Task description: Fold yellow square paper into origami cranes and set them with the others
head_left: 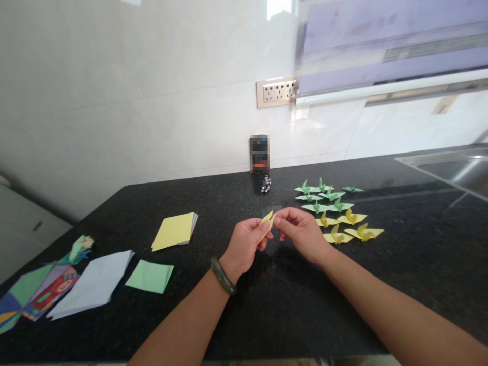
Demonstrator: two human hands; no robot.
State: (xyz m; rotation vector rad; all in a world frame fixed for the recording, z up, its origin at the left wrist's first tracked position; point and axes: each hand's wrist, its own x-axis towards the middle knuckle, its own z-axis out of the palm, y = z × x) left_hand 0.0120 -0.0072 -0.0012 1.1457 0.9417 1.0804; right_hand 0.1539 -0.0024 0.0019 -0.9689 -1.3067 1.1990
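My left hand [247, 244] and my right hand [301, 233] meet above the middle of a black stone counter [267, 305]. Both pinch one small folded piece of yellow paper [267, 220] between thumb and fingers. A dark green bangle [223, 275] circles my left wrist. Just right of my right hand lie several finished yellow paper cranes [349, 226]. Behind those sit several green paper cranes [322, 197].
A stack of square sheets with a yellow one on top [174, 230] lies to the left. Nearer are a green sheet [150, 276], pale blue sheets [93, 284] and patterned paper [36, 295]. A phone [260, 154] leans on the wall. A steel sink [453, 168] is at far right.
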